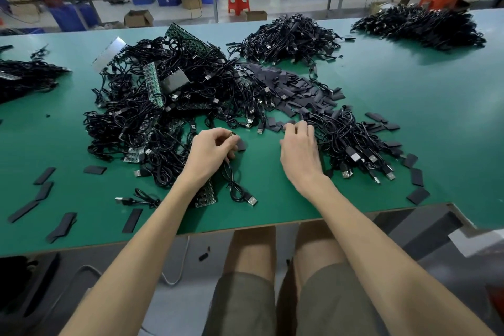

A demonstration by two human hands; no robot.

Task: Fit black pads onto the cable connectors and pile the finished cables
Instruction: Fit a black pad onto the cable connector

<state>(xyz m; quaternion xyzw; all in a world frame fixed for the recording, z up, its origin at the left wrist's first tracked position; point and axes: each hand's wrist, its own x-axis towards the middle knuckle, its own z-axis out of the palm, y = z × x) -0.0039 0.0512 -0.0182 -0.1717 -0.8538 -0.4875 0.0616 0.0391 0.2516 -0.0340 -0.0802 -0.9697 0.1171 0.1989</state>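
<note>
On the near left of the green-topped workbench (409, 106) lie a few loose black foam strips (43, 175), apart from both hands. Just beyond, the left hand (211, 150) has its fingers curled round the connector end of a thin black USB cable (251, 200), whose silver plug trails toward the near edge. A flat black rectangular pad (241, 145) sits at its fingertips, apparently at the connector, so this cable looks mid-fitting. The right hand (300, 148) reaches with bent fingers onto the near edge of the heap of loose black pads (286, 84); whether it has pinched one I cannot tell. To its right sits a small bundle of black cables (354, 150), likely the finished pile. To the left, a much larger tangle of black cables with green circuit strips (152, 101) seems not yet done, so I judge most of the work remains. Farther off lie a far black cable heap (289, 38) and a far-right black cable heap (420, 24); their state is unclear.
</note>
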